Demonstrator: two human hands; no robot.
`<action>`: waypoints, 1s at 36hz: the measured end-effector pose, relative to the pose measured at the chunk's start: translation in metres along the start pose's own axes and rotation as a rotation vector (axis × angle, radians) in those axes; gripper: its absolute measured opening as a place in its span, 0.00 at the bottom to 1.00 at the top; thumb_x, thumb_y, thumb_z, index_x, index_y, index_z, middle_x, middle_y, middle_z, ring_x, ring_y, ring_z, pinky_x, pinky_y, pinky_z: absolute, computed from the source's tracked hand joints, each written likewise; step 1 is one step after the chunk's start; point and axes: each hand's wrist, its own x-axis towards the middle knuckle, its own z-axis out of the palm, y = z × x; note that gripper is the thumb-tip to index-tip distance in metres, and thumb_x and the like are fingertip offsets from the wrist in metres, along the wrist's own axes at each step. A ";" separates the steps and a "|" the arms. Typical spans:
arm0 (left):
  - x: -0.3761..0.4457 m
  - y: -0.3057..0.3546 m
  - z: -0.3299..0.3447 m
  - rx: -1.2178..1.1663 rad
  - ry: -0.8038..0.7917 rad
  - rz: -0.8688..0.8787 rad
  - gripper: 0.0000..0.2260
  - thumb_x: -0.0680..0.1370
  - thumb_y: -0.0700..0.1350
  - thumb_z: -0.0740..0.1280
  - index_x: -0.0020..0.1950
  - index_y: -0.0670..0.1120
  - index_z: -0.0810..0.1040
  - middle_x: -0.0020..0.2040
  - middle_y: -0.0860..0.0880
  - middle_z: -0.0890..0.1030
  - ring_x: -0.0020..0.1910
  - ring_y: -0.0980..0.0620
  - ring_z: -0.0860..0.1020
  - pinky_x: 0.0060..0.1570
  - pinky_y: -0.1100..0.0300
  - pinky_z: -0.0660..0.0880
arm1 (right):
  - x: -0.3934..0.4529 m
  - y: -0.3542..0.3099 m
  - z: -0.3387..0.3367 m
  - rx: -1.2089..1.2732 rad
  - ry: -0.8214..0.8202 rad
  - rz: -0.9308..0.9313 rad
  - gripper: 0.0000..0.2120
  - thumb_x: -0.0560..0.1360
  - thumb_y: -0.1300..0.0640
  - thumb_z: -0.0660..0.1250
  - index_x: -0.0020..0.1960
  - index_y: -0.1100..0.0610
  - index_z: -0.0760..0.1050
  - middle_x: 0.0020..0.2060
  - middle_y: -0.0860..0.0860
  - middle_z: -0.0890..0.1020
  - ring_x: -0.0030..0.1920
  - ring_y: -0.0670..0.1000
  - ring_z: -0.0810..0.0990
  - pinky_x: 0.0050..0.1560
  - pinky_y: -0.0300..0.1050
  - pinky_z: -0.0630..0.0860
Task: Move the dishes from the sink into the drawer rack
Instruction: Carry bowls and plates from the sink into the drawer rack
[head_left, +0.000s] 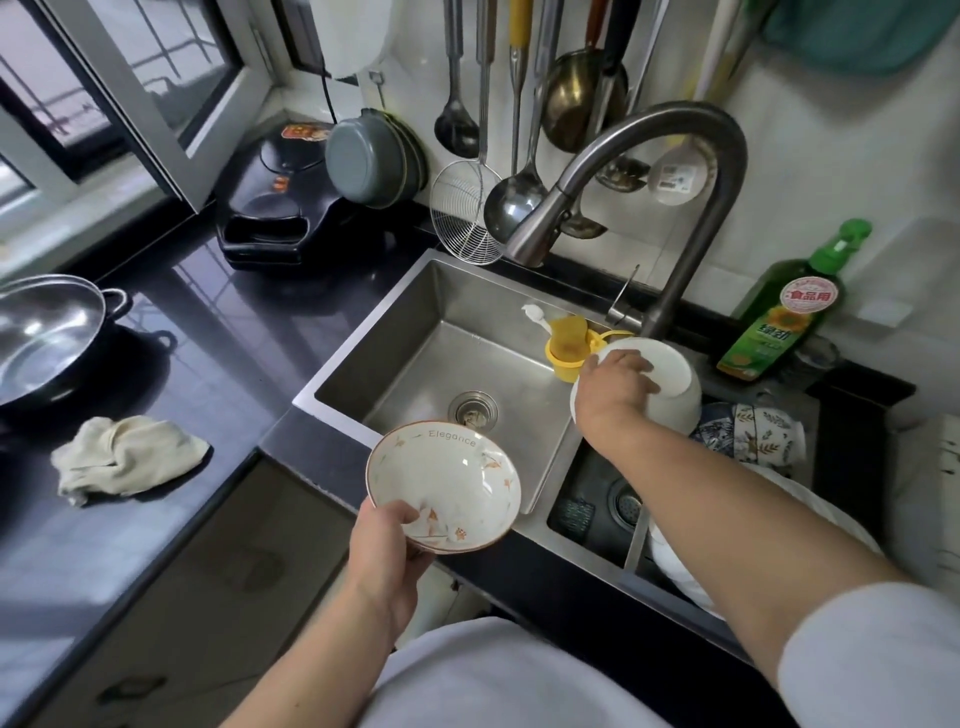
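My left hand (387, 551) grips the near rim of a white bowl with an orange leaf pattern (444, 486), held above the front edge of the steel sink (363, 358). My right hand (615, 387) holds a plain white bowl (670, 387) tipped on its side over the divider between the two basins. The right basin (587, 512) holds patterned bowls (753, 431) stacked on their sides and white plates (675, 561) under my right forearm. The drawer rack is not in view.
A curved faucet (691, 171) arches over the sink, with a yellow holder (566, 353) at its base. A green detergent bottle (779, 322) stands right. Ladles and a strainer (467, 213) hang on the wall. A cloth (124, 457) and steel pot (47, 338) lie on the left counter.
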 end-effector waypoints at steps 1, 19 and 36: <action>0.000 0.000 0.000 -0.004 0.004 -0.001 0.20 0.77 0.35 0.58 0.64 0.51 0.75 0.59 0.42 0.81 0.54 0.40 0.80 0.57 0.45 0.79 | 0.001 0.000 0.000 -0.008 -0.002 -0.002 0.37 0.80 0.58 0.65 0.83 0.58 0.49 0.74 0.73 0.62 0.70 0.73 0.69 0.58 0.63 0.80; 0.005 0.003 0.013 -0.002 -0.060 0.006 0.24 0.76 0.35 0.58 0.69 0.51 0.73 0.62 0.43 0.80 0.58 0.40 0.80 0.48 0.49 0.81 | -0.003 0.023 0.003 0.289 0.220 0.118 0.34 0.74 0.54 0.71 0.77 0.58 0.62 0.65 0.59 0.71 0.63 0.59 0.70 0.57 0.56 0.78; 0.012 0.003 0.034 0.003 -0.138 -0.034 0.24 0.77 0.34 0.58 0.72 0.48 0.72 0.63 0.42 0.79 0.60 0.38 0.79 0.51 0.45 0.82 | -0.049 0.081 0.006 0.392 0.519 0.014 0.33 0.68 0.56 0.76 0.70 0.63 0.71 0.55 0.64 0.74 0.54 0.64 0.72 0.52 0.57 0.75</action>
